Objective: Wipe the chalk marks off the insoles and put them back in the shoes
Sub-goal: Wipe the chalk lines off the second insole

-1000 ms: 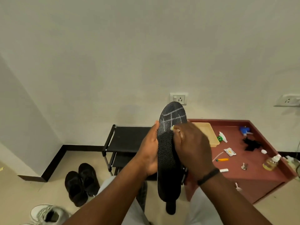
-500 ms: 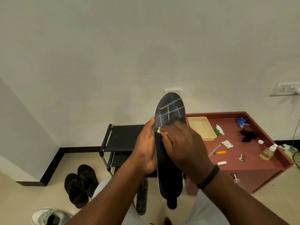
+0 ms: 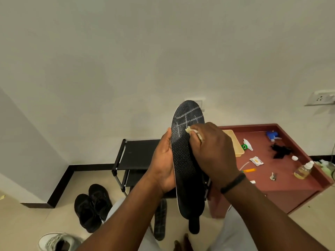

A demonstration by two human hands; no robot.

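Now the right hand (image 3: 213,151), pinching a pale cloth wad (image 3: 190,130), has shifted from the insole (image 3: 186,156)'s left edge toward centre; toe-end chalk grid (image 3: 188,118) remains. Left hand (image 3: 163,160) grips the upright insole. 1 insole (image 3: 160,218) lies on the floor.

Two insoles (image 3: 186,160) (image 3: 160,219), two black shoes (image 3: 94,205), one white sneaker (image 3: 58,242), two hands (image 3: 163,160) (image 3: 213,151).

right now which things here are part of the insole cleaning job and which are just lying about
Part of the job:
- insole, gripped by the left hand, chalk lines near its toe
- wipe, pinched in the right hand
- second insole on the floor
- black shoes

Lying about:
- shoe rack
- yellow tray
- oil bottle
- blue sprayer
- white sneaker
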